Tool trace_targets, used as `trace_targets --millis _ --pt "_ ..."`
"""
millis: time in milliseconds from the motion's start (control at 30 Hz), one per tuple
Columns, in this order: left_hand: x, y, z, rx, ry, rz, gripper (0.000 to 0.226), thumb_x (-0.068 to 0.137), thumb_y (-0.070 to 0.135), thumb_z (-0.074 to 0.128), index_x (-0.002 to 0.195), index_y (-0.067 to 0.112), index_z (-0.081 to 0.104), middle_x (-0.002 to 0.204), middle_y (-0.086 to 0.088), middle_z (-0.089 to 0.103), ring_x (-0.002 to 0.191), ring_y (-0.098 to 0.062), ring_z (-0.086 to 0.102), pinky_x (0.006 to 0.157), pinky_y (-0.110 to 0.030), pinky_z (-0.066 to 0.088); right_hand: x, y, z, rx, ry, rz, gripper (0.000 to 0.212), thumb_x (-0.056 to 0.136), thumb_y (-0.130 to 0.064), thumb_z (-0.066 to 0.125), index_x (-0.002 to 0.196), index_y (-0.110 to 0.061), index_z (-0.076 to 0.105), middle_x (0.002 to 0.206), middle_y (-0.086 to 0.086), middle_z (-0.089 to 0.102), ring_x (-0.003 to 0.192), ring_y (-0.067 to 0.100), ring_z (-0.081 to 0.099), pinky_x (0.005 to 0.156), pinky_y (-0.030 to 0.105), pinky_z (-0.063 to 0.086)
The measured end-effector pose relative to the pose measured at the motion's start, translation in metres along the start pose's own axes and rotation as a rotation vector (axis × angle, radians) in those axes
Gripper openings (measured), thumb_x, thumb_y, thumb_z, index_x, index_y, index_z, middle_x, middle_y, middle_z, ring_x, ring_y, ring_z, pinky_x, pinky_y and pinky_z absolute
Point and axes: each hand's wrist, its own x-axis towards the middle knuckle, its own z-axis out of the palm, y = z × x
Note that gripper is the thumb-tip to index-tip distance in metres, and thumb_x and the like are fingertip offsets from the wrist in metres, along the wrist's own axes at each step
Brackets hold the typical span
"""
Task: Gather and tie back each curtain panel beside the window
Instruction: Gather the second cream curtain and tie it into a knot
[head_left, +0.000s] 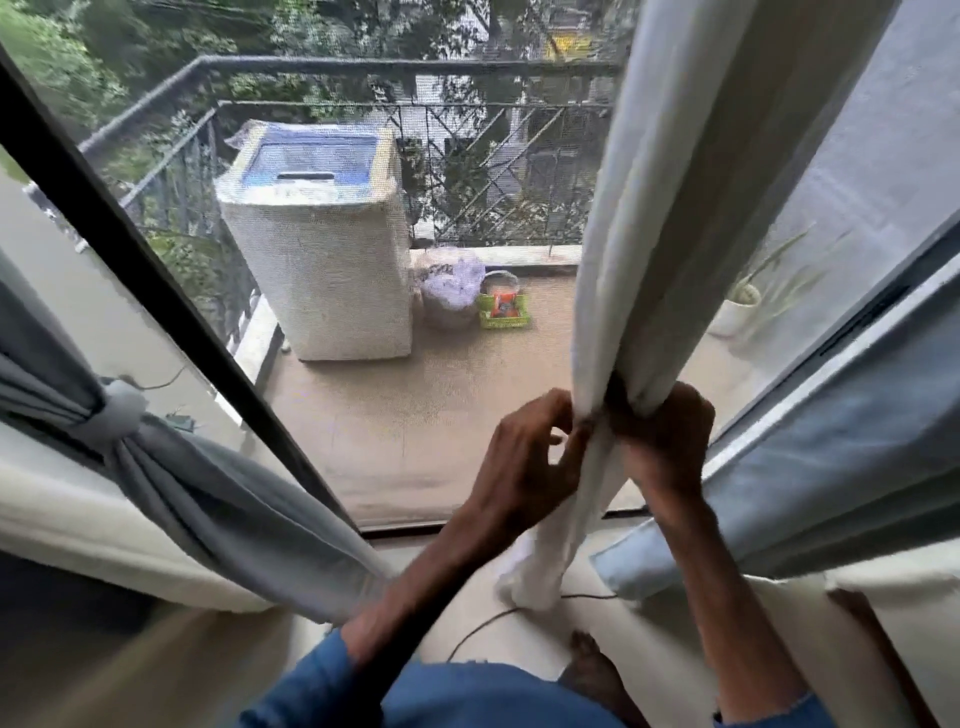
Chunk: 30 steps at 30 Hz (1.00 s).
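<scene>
right hand (662, 434) raised, fingers clamped round gathered white curtain (675, 218) | left hand (527, 460) at its 9 o'clock, fingers pinching the fabric

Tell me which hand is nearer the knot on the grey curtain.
Left. The left hand sits right of the knot, pinching the white curtain; the right hand grips that curtain farther right.

The white curtain panel (675, 208) hangs gathered at right, the grey panel (171, 467) at left tied back
</scene>
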Motion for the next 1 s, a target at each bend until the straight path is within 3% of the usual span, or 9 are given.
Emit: trace_targets --millis 100,267,367,467,667,767,833,933,1000 --pt "0.010 0.003 -0.002 0.009 -0.066 0.036 0.010 0.093 0.018 0.061 0.101 0.013 0.057 0.092 0.004 0.062 0.084 -0.011 0.063 0.072 -0.035 0.057 -0.014 0.008 0.013 -0.037 0.056 -0.105 0.041 0.082 -0.039 0.069 0.066 -0.002 0.061 0.064 0.018 0.060 0.061 0.034 0.061 0.059 0.020 0.022" --pt "0.025 -0.007 -0.004 -0.074 -0.044 -0.048 0.024 0.086 0.008 0.068 0.087 0.021 0.048 0.075 0.007 0.060 0.069 -0.009 0.064 0.061 -0.022 0.058 -0.015 0.014 0.020 0.003 -0.020 -0.057 0.031 0.081 -0.029 0.066 0.072 0.001 0.063 0.070 0.020 0.064 0.068 0.041 0.064 0.060 0.019 0.027" --pt "0.031 -0.017 0.004 -0.112 -0.007 -0.184 0.019 0.084 0.008 0.071 0.096 0.013 0.058 0.075 0.015 0.065 0.069 -0.002 0.069 0.058 -0.020 0.054 -0.014 0.016 0.019 0.061 -0.071 0.014 0.028 0.085 -0.030 0.074 0.081 -0.003 0.068 0.078 0.014 0.070 0.077 0.026 0.068 0.059 0.017 0.034" --pt "0.034 -0.024 0.005 -0.111 -0.032 -0.235 0.029 0.085 0.011 0.072 0.113 0.014 0.065 0.086 0.010 0.074 0.079 0.002 0.072 0.072 -0.019 0.055 -0.023 0.008 0.014 0.250 -0.129 0.140 0.021 0.084 -0.017 0.080 0.102 -0.010 0.069 0.091 0.000 0.074 0.083 0.003 0.070 0.067 0.014 0.053" --pt "0.039 -0.019 -0.012 -0.227 -0.336 -0.207 0.036 0.084 0.022 0.063 0.120 0.027 0.068 0.113 0.002 0.069 0.103 -0.010 0.068 0.093 -0.037 0.055 -0.045 -0.002 0.019 0.284 -0.013 0.062 0.019 0.090 0.000 0.070 0.109 -0.003 0.069 0.102 0.009 0.070 0.091 0.007 0.066 0.073 0.002 0.046" --pt "0.040 -0.006 -0.017 -0.134 -0.404 -0.193 0.025 0.090 0.044 0.066 0.108 0.027 0.071 0.105 0.001 0.067 0.098 -0.009 0.065 0.086 -0.030 0.054 -0.049 0.001 0.025 0.135 0.109 -0.058 0.012 0.088 0.006 0.069 0.094 -0.005 0.073 0.096 0.010 0.071 0.089 0.023 0.068 0.076 0.024 0.054" --pt "0.044 0.001 -0.016 -0.005 -0.290 -0.124 0.033 0.088 0.051 0.067 0.091 0.019 0.072 0.086 0.002 0.068 0.084 -0.010 0.065 0.072 -0.032 0.054 -0.055 -0.001 0.032 0.134 0.072 -0.137 0.020 0.085 0.007 0.067 0.102 -0.002 0.069 0.107 0.016 0.068 0.099 0.032 0.067 0.083 0.043 0.056" --pt "0.057 -0.001 -0.016 0.121 -0.126 -0.151 0.039 0.088 0.048 0.069 0.072 0.014 0.064 0.065 0.002 0.064 0.063 -0.018 0.065 0.053 -0.029 0.042 -0.071 -0.015 0.044 0.120 -0.064 -0.169 0.054 0.079 0.005 0.064 0.132 -0.001 0.057 0.133 0.021 0.058 0.124 0.034 0.058 0.105 0.044 0.048" --pt "0.065 -0.006 -0.022 0.205 -0.104 -0.204 0.039 0.089 0.040 0.068 0.073 0.006 0.061 0.066 -0.009 0.063 0.063 -0.030 0.063 0.052 -0.032 0.037 -0.076 -0.016 0.046 0.206 -0.160 -0.154 0.058 0.080 0.004 0.061 0.137 -0.003 0.055 0.140 0.014 0.055 0.131 0.032 0.055 0.107 0.049 0.048"
